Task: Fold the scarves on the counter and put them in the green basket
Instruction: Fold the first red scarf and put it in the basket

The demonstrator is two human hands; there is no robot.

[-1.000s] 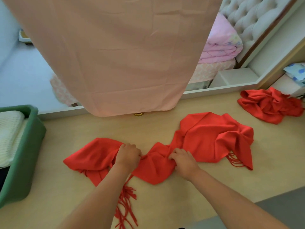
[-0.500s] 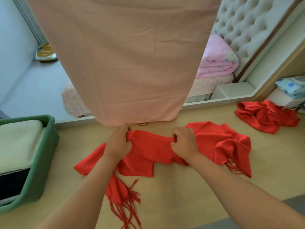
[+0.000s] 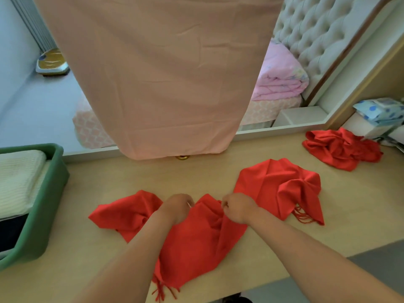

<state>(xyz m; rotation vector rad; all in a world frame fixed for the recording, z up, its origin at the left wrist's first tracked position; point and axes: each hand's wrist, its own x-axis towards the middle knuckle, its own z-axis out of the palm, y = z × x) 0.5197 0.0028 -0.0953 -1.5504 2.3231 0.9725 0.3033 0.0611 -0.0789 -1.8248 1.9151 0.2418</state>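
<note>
Gripping the scarf (image 3: 196, 248), left hand (image 3: 178, 207) and right hand (image 3: 238, 207) pulled nearer.

Bedroom: tufted headboard (image 3: 323, 31), bed (image 3: 277, 101).

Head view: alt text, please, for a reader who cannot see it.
Two bare hands, the left hand and right hand, pinch the middle of a red scarf lying crumpled on a pale counter. A second red scarf lies bunched at the far right; a green basket holding cream cloth stands at the left.
</note>
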